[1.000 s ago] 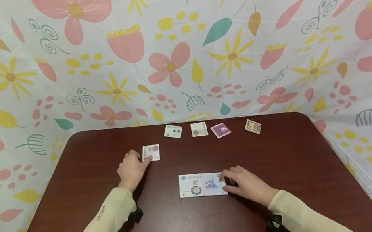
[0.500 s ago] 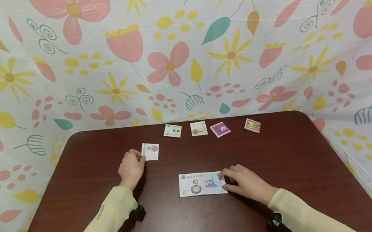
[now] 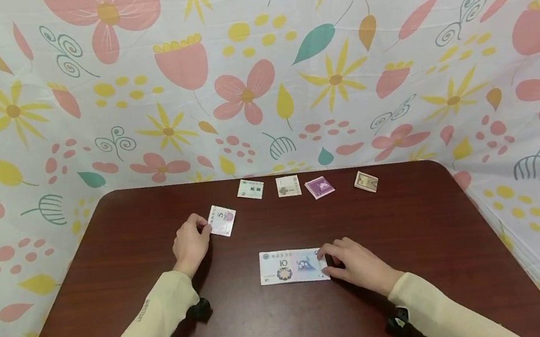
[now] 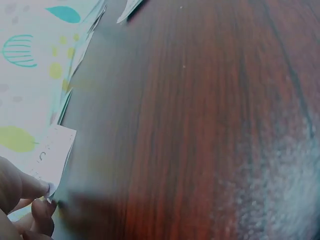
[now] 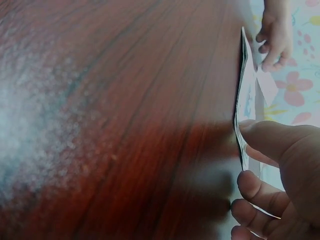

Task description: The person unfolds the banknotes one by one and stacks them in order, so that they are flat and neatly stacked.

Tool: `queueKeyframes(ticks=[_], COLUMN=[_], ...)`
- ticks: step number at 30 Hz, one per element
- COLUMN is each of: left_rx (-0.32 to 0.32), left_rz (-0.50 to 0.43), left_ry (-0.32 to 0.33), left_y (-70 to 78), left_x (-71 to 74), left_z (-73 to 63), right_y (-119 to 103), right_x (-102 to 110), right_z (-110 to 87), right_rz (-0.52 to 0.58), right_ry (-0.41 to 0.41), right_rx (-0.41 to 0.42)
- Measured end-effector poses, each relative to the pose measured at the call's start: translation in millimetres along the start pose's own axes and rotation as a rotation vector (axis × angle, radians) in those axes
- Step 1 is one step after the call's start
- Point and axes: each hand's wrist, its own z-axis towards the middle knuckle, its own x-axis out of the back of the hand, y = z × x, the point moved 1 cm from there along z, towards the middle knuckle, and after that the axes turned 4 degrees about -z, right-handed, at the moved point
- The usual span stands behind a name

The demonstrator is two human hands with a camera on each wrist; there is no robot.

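My left hand (image 3: 192, 243) pinches the left edge of a small folded banknote marked 5 (image 3: 222, 220), at the left of the table. In the left wrist view the thumb and a finger meet on a corner of this folded 5 banknote (image 4: 52, 152), which tilts up. Nearer the middle lies a long banknote marked 10 (image 3: 283, 266), with a blue picture at its right end. My right hand (image 3: 360, 267) holds that right end between thumb and fingers. Seen from the right wrist, the 10 banknote (image 5: 245, 95) has layered edges, so more than one sheet seems stacked.
Along the back edge of the dark wooden table (image 3: 273, 331) lie a greenish folded banknote (image 3: 250, 189), a pale folded one (image 3: 288, 186), purple folded notes (image 3: 320, 188) and a brown folded note (image 3: 367, 182). A flower-printed cloth (image 3: 240, 39) hangs behind.
The left thumb has drawn back from the face of the folded 5 banknote to its left edge. That note has turned clockwise and shifted slightly right. The right hand stays on the 10 banknote.
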Motion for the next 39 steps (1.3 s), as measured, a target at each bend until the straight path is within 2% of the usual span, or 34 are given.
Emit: queueKeyframes(ticks=[6, 12, 21, 27, 31, 35, 39], left_rx=[-0.001, 0.005, -0.08, -0.126, -0.173, -0.215, -0.254], left_rz=[-0.044, -0.134, -0.311, -0.36, -0.375, -0.399, -0.419], left_ry=[0.006, 0.002, -0.033, -0.032, -0.044, -0.089, -0.156], left_y=[0.2, 0.6, 4.2, 19.3, 30.6, 42.2, 55.0], left_x=[1.5, 2.0, -4.9, -7.3, -9.9, -12.9, -16.6], left_z=[-0.5, -2.2, -6.0, -12.2, -16.7, -23.1, -30.0], right_y=[0, -1, -2, -3, -5, -9, -14], right_x=[1, 1, 2, 4, 8, 13, 17], right_z=[-0.2, -0.2, 0.1, 2.2, 6.2, 12.3, 20.4], right_rz=[-0.002, -0.007, -0.004, 0.003, 0.02, 0.027, 0.052], right_ry=[0.001, 0.009, 0.036, 0.062, 0.072, 0.084, 0.133], right_rx=[-0.001, 0.005, 0.04, 0.068, 0.051, 0.008, -0.012])
